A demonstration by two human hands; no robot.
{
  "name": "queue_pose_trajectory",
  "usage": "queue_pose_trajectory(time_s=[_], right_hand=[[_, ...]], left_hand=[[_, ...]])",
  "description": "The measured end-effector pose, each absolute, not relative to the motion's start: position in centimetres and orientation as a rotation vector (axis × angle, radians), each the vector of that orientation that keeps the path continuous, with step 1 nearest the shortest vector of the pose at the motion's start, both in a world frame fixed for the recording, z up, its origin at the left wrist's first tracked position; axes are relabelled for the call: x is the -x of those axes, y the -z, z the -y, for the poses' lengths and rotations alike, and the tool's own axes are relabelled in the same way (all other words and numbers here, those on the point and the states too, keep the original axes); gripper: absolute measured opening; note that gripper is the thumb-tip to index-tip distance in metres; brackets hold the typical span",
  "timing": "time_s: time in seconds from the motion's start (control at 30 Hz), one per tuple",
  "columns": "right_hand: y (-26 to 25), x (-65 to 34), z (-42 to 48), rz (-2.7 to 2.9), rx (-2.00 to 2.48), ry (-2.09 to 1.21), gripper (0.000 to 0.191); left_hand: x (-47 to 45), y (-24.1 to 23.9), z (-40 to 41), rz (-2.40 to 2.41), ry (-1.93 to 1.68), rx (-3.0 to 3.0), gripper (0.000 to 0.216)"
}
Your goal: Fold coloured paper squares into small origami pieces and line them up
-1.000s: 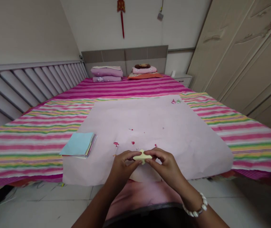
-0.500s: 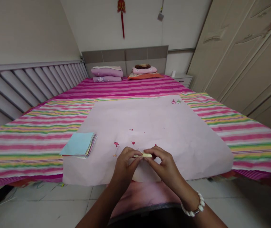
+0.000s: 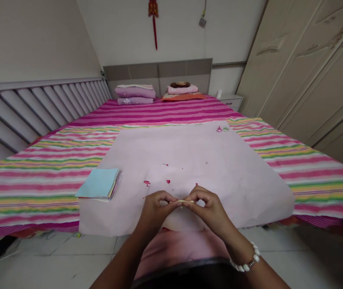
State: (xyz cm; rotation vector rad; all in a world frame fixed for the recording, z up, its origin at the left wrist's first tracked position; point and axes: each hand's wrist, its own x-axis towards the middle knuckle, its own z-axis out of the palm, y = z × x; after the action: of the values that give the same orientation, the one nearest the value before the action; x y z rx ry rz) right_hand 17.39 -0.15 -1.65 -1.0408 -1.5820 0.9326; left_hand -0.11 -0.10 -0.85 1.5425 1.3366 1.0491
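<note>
Currently pinched: a small pale-yellow piece, seen nearly edge-on as a thin strip between the fingertips of both hands; much of it is covered by them, so its shape is hard to tell.
Left hand: thumb and forefinger closed on the piece's left end.
Right hand: thumb and forefinger closed on its right end, fingertips close to the left hand's.
Bracelet: white beads around the right wrist, behind the right fingers.
Pale sheet: spread on the bed, reaching well beyond the fingers and to both sides of them.
Red bits: scattered on the sheet just past the fingertips; whether loose or stuck, I cannot tell.
Paper stack: left of the left fingers, well apart, light blue on top.
Pink piece and green piece: side by side at the sheet's far right corner, far beyond the right fingers.
Striped bedspread: under the sheet, showing left and right of the fingers.
</note>
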Motion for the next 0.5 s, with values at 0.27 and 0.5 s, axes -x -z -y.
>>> queue_pose_trajectory(time_s=[0.27,0.5], right_hand=[[1.9,-17.9,0.0,1.433,0.999,-1.172,0.014],[2.4,-17.4,0.1,1.292,1.015,-1.162,0.009]], left_hand=[[0.5,1.0,-0.3,-1.241,-1.112,-1.297,0.015],[-0.6,2.5,0.1,-1.096,-1.03,-1.269,0.014]])
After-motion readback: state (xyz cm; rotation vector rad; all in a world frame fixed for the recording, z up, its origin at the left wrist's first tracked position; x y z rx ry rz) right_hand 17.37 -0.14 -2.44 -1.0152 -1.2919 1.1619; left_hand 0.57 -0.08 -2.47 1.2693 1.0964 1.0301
